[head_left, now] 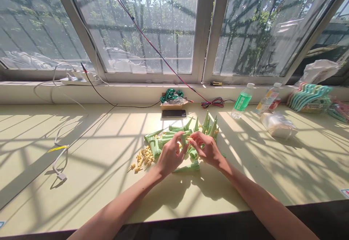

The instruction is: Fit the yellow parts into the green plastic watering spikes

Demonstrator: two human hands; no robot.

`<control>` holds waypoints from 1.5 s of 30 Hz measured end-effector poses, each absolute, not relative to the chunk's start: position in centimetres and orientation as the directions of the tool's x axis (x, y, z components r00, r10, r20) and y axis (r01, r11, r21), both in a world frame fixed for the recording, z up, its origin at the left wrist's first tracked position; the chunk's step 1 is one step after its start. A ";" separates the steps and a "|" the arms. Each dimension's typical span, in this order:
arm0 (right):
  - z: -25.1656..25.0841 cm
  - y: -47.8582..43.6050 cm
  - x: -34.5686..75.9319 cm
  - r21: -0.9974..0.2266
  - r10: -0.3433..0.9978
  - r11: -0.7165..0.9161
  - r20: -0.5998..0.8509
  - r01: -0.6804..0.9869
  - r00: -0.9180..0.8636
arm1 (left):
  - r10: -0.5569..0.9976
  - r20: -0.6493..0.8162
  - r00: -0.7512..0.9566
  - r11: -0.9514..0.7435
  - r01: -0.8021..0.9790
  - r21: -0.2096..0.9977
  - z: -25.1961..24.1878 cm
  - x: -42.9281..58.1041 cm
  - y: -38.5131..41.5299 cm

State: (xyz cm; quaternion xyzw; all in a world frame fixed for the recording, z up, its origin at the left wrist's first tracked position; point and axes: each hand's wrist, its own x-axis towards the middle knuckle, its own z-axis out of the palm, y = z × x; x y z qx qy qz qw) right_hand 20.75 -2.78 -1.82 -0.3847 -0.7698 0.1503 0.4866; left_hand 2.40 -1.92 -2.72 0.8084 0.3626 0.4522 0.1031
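Between the thumb and fingers of my left hand (172, 153) is a green plastic tube-like part (184, 139). My right hand (206, 149) pinches a small yellow piece (189, 138) against its right side; the fingers partly hide how the two meet. Around my hands lie several green tapered plastic parts (155, 146), and some pointed ones (206, 122) stand upright behind my right hand. A heap of small yellow pegs (144, 157) sits left of my left hand. One green tapered part (188, 167) lies on the table just in front of my wrists.
Behind the pile are a black phone (173, 114) and a small box with green material (172, 100). A green-labelled bottle (242, 102), a wrapped package (278, 125) and hangers (309, 96) stand to the right. A white cable (61, 174) and power strip (79, 78) are at left.
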 end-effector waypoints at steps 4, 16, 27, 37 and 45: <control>-2.1 -2.6 20.8 -0.608 0.744 0.653 0.627 0.450 -0.232 | 0.676 0.655 0.339 -0.722 0.485 0.494 -2.7 2.4 -1.9; -2.3 -2.5 21.0 -0.605 0.763 0.625 0.606 0.494 -0.224 | 0.670 0.655 0.349 -0.728 0.481 0.489 -2.8 2.5 -2.1; -2.5 -2.4 21.0 -0.538 0.733 0.639 0.643 0.549 -0.223 | 0.669 0.653 0.356 -0.733 0.463 0.498 -2.5 2.6 -2.3; -1.8 -2.9 20.8 -0.597 0.737 0.657 0.638 0.460 -0.225 | 0.673 0.662 0.330 -0.728 0.457 0.511 -2.4 2.5 -2.2; -2.3 -2.6 20.9 -0.597 0.743 0.652 0.625 0.467 -0.239 | 0.681 0.647 0.343 -0.722 0.462 0.515 -2.9 2.4 -1.9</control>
